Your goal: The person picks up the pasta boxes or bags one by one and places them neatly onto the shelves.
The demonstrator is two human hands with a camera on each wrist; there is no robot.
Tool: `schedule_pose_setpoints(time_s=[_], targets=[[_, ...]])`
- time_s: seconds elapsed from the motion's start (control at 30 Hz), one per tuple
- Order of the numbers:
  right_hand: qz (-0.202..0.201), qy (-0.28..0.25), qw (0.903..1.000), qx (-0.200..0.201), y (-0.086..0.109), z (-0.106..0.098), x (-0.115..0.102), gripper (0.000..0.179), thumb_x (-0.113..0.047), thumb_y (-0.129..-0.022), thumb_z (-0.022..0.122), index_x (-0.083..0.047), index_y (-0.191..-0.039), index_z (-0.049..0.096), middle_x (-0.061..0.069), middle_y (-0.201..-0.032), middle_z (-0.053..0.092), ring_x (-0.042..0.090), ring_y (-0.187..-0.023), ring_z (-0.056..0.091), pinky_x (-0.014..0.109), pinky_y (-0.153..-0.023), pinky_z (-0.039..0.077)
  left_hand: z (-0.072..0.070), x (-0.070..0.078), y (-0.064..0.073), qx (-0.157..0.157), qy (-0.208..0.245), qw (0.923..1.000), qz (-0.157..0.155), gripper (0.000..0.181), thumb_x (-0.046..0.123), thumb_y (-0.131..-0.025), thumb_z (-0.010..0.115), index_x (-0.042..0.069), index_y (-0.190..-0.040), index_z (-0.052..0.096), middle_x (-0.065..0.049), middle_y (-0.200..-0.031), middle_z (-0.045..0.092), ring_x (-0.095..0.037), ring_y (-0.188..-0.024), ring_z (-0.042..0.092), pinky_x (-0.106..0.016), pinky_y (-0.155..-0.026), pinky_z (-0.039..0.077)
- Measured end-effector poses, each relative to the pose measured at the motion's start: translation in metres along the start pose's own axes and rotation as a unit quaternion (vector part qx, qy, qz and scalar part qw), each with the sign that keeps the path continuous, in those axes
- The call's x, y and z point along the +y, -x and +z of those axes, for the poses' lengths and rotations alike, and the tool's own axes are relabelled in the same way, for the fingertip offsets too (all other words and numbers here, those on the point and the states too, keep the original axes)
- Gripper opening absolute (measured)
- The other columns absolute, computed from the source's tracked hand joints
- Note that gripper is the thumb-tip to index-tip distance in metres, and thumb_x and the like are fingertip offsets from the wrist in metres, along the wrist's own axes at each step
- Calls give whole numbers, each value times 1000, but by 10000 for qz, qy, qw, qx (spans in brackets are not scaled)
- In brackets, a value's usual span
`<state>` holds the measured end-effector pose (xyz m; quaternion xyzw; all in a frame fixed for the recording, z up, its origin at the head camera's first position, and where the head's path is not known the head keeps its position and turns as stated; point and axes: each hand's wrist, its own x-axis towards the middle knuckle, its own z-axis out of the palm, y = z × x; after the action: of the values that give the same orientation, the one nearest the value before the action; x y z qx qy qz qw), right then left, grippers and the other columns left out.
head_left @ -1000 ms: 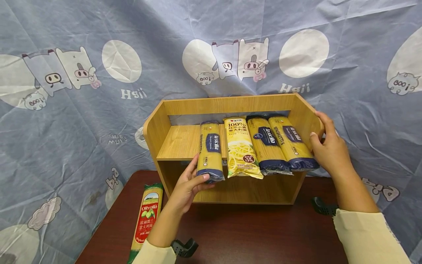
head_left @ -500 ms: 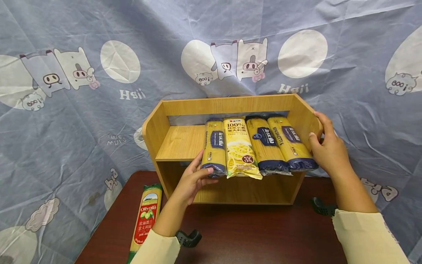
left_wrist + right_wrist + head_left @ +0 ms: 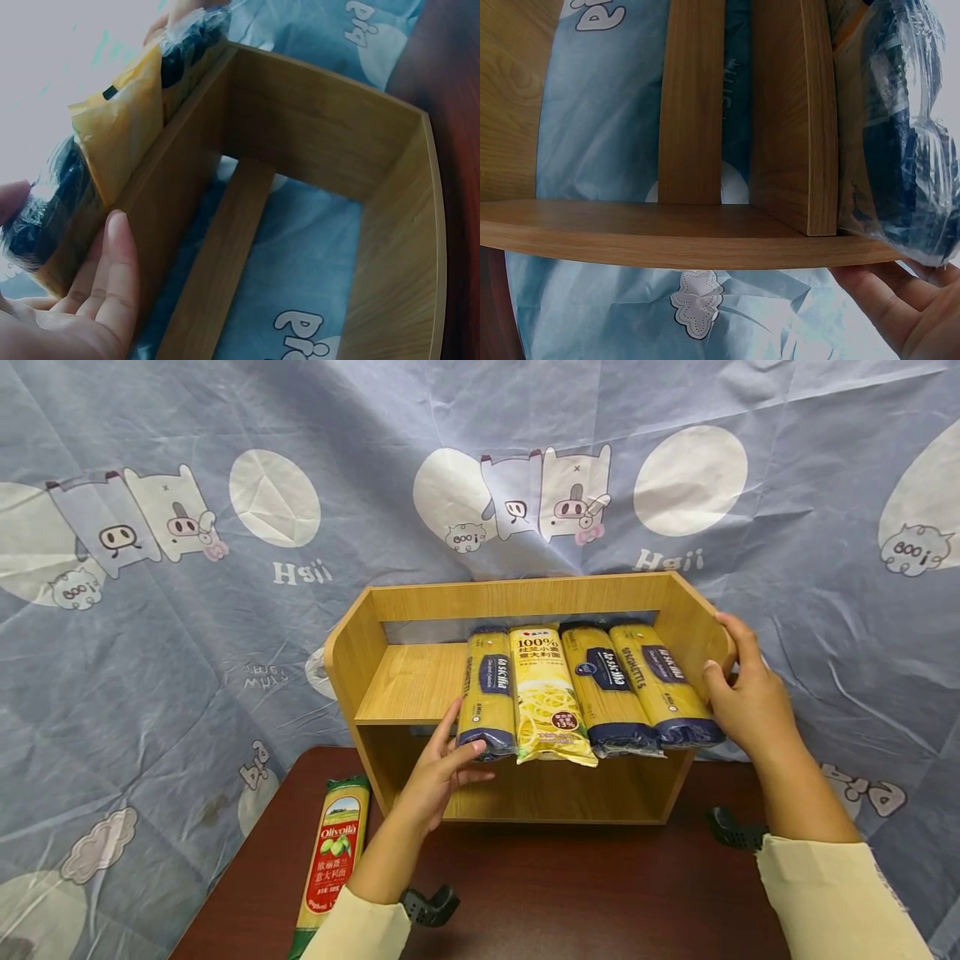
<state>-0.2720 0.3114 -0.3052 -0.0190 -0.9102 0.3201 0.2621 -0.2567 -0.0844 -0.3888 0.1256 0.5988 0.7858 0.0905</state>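
My left hand (image 3: 438, 774) grips the front end of a blue-and-yellow spaghetti pack (image 3: 487, 693), thumb on top and fingers below. This pack lies on the upper board of a wooden shelf (image 3: 411, 681), alongside a yellow pasta pack (image 3: 551, 702). Further right on the same board lie two more blue-ended spaghetti packs (image 3: 606, 681) (image 3: 663, 681). All of them poke out past the front edge. My right hand (image 3: 752, 697) holds the shelf's right side panel (image 3: 697, 635), thumb inside and fingers outside. In the left wrist view, the left fingers (image 3: 112, 262) are under the pack.
A red-labelled Olivoilà pasta pack (image 3: 333, 856) with green ends lies on the dark red table (image 3: 585, 893), left of the shelf. The shelf's lower compartment (image 3: 562, 797) is below the packs. A grey-blue patterned cloth (image 3: 360, 468) hangs behind.
My left hand has moved the spaghetti pack rightward and slightly back, from a tilted position apart from its neighbour to lying against the yellow pack. The right hand has stayed on the panel.
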Motion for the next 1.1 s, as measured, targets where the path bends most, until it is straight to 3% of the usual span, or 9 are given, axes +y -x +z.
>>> schedule_pose_setpoints(time_s=[0.3,0.53,0.8,1.1], targets=[[2,-21,10000,-25,-1,-1,2,63,-29,-104,42,-38,-160,16,45,-133,51,61,-111,57,65,-79,43,1,-3,14,363,-470,9975,374,71,17,-96,67,34,-156,32,-13,-129,62,-19,-104,68,-41,-87,59],[17,1,10000,-37,-2,-2,2,63,-30,-104,41,-38,-160,16,43,-135,50,61,-112,56,67,-81,42,-1,-2,30,888,-802,9909,609,52,18,-97,69,22,-145,50,-12,-124,64,-20,-103,69,-37,-85,59],[42,12,10000,-48,-1,-2,4,62,-31,-104,41,-39,-160,16,44,-132,52,59,-111,57,65,-79,43,-16,-8,51,1178,-1097,9848,649,41,16,-98,67,15,-137,57,-14,-127,65,-21,-107,69,-31,-86,59],[0,37,10000,-36,0,-1,0,63,-31,-104,42,-40,-160,15,43,-136,50,61,-113,56,67,-81,41,-43,-20,70,1585,-1765,9705,430,38,15,-97,67,13,-135,59,-12,-127,66,-24,-111,66,-29,-88,57]])
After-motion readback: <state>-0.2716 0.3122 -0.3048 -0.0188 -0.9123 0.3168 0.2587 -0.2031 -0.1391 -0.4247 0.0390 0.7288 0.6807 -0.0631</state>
